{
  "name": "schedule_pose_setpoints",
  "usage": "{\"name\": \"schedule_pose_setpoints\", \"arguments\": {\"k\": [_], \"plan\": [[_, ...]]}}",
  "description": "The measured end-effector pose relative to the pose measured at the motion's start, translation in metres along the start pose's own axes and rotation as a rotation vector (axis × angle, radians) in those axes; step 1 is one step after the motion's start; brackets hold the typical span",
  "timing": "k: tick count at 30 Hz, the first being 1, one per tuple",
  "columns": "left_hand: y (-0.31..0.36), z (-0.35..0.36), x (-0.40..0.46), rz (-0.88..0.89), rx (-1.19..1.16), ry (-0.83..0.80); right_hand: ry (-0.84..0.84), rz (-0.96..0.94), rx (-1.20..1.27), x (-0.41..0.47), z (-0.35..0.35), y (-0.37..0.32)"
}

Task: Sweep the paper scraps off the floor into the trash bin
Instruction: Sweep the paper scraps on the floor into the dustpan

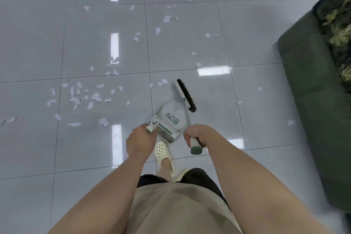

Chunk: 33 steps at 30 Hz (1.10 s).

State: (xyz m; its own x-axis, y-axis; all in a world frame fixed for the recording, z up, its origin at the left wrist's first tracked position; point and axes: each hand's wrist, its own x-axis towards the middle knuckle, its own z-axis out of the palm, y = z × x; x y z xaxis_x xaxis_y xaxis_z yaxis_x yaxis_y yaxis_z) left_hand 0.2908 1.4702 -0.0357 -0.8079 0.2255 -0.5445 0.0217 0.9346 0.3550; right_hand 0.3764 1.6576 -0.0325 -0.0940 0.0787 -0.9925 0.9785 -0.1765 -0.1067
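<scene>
**Broom and pan ready, scraps unswept**

Right hand [193,135] grips the broom [185,95] handle; left hand [139,138] holds the dustpan [169,121] handle. Paper scraps [83,97] lie scattered across the floor [266,100], thickest at left. No trash bin in view. Next, I reckon: gather scraps toward the pan.

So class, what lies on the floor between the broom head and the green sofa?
Head view: mostly bare tile between broom head and sofa, plus two small paper scraps.
</scene>
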Motion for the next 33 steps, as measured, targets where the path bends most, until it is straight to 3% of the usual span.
{"name": "schedule_pose_setpoints", "arguments": {"k": [5,10,13,18,24,33], "plan": [[0.003,0.012,0.005,-0.015,-0.054,-0.095,-0.115,-0.017,0.275,-0.006,-0.051,-0.030],[0.032,0.013,0.011,-0.121,-0.335,-0.310,-0.253,-0.042,0.449,-0.025,-0.085,-0.015],[0.070,0.027,0.001,-0.048,-0.346,-0.270,-0.165,-0.094,0.427,-0.039,-0.100,0.001],[0.132,0.065,-0.030,0.060,-0.233,-0.258,-0.103,-0.105,0.690,-0.046,-0.164,0.052],[0.190,0.102,-0.056,0.200,-0.039,-0.186,0.248,-0.070,0.715,-0.033,-0.257,0.150],[0.240,0.168,-0.088,0.289,-0.002,-0.133,0.538,0.071,0.735,-0.022,-0.366,0.263]]}}
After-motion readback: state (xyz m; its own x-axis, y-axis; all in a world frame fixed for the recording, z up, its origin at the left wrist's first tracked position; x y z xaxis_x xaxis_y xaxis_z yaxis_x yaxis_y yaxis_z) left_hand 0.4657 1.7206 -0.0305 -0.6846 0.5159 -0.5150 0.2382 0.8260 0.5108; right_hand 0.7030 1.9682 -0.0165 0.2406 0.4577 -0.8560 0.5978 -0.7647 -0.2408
